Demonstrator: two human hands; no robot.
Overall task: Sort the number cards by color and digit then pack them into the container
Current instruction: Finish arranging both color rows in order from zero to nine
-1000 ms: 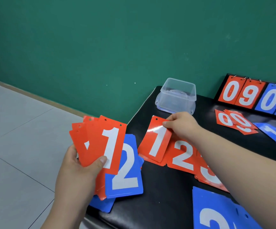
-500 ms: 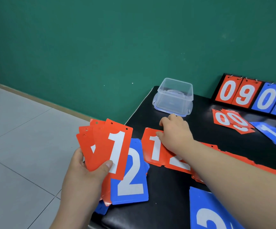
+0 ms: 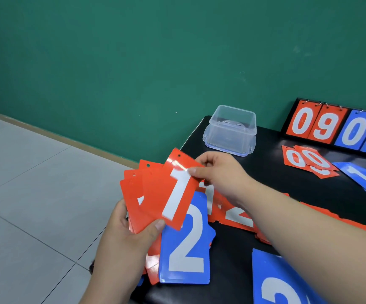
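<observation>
Number cards (image 3: 153, 200), glossy red with white digits: I count four fanned in my left hand (image 3: 120, 244), gripped by its thumb, above the bench (image 3: 232, 260) edge. My right hand (image 3: 219, 174) pinches the top 1 card (image 3: 178, 194). One clear container (image 3: 230, 130) sits behind.

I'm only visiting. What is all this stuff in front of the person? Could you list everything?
red 1 card: one, red, front of the fan
red fan: several cards, red, held beyond the table's left edge
blue 2 card: one, blue, atop a pile, table's near left edge
red table cards: several, red, overlapping under the right forearm
red 0 cards: at least two, red, before the scoreboard
blue 1 card: one, blue, right of the zeros
blue corner card: one, blue, bottom right, digit cut off
container: one, clear, table's far left corner
scoreboard: one, black frame, red and blue digits, by the wall
table: one, black
left hand: grips the red fan
right hand: pinches the red 1 card
</observation>
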